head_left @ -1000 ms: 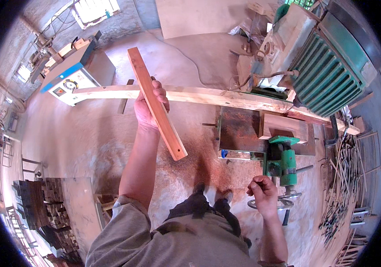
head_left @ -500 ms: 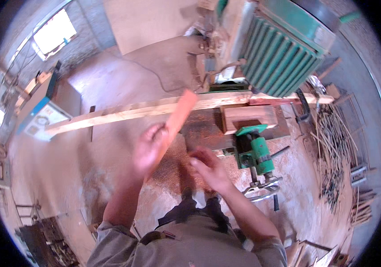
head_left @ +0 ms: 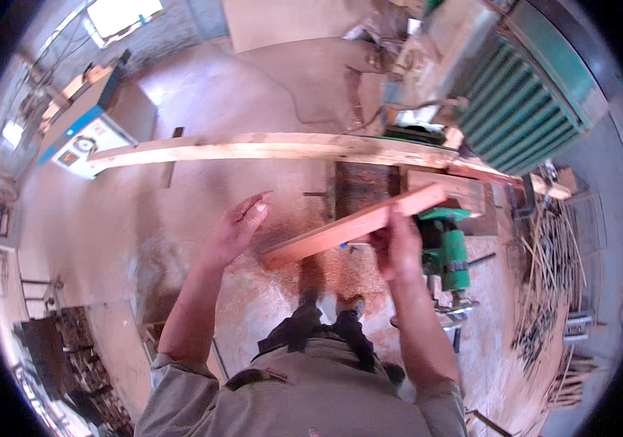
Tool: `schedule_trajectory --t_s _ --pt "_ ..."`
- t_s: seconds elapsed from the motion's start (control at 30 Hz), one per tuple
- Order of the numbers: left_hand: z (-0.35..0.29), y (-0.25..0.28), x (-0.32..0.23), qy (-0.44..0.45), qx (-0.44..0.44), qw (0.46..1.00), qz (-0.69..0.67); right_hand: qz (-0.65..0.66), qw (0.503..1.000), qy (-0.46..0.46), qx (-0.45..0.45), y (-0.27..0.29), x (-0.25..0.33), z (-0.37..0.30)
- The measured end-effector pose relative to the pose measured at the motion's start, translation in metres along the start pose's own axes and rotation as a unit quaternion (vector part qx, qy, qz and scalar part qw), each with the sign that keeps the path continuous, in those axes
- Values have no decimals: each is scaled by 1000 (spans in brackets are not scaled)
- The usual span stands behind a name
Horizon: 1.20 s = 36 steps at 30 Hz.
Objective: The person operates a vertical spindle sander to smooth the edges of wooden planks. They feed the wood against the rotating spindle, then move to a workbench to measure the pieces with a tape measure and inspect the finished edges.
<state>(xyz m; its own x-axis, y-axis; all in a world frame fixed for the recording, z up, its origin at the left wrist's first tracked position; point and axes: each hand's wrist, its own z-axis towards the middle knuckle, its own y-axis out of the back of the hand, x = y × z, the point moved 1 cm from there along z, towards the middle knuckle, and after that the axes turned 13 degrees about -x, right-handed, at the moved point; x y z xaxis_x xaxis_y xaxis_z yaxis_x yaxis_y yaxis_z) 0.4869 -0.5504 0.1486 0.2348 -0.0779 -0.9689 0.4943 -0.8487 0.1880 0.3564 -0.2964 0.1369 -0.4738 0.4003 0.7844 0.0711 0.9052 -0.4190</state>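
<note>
A reddish-brown strip of wood (head_left: 340, 231) slants across in front of me, its right end higher than its left. My right hand (head_left: 399, 244) grips it toward the right end, fingers wrapped round it. My left hand (head_left: 242, 226) is held up to the left of the strip, apart from it, with nothing in it and its thumb and fingers apart. Just right of my right hand is a green machine clamp (head_left: 448, 255) with a metal handle below. Behind the strip's right end a wooden block (head_left: 464, 191) sits on the machine table, partly hidden by the strip and the clamp.
A long pale beam (head_left: 253, 148) runs across beyond my hands. A large green ribbed motor (head_left: 519, 105) stands at upper right. A cabinet with a dial (head_left: 85, 146) is at far left. Thin offcuts (head_left: 548, 262) lie heaped at right. Sawdust covers the floor below.
The wood strip has passed from my left hand to my right and turned from steep to a shallower slant. My left hand has let go. The view has shifted left.
</note>
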Motion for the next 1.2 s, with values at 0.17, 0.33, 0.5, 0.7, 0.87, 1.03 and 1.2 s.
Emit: schedule_trajectory --t_s 0.17,0.33,0.5,0.7,0.87,1.03,1.2 --pt "-19 10 18 90 68 985 -134 94 995 -21 -8 9 13 9" --pt "-26 -15 19 139 96 956 -241 109 994 -19 1 21 11 16" --pt "-17 -23 27 160 91 952 -247 129 991 -29 -3 34 9 19" --pt "-12 -27 22 160 105 948 -254 150 988 -34 -10 38 5 18" --pt "-15 -50 15 152 -12 953 -262 139 990 -21 8 31 -7 18" --pt "8 -40 53 151 -87 913 -368 103 991 -64 -48 -13 -19 29" --pt "46 -32 59 124 -133 900 -395 85 990 -109 -15 -37 -23 68"
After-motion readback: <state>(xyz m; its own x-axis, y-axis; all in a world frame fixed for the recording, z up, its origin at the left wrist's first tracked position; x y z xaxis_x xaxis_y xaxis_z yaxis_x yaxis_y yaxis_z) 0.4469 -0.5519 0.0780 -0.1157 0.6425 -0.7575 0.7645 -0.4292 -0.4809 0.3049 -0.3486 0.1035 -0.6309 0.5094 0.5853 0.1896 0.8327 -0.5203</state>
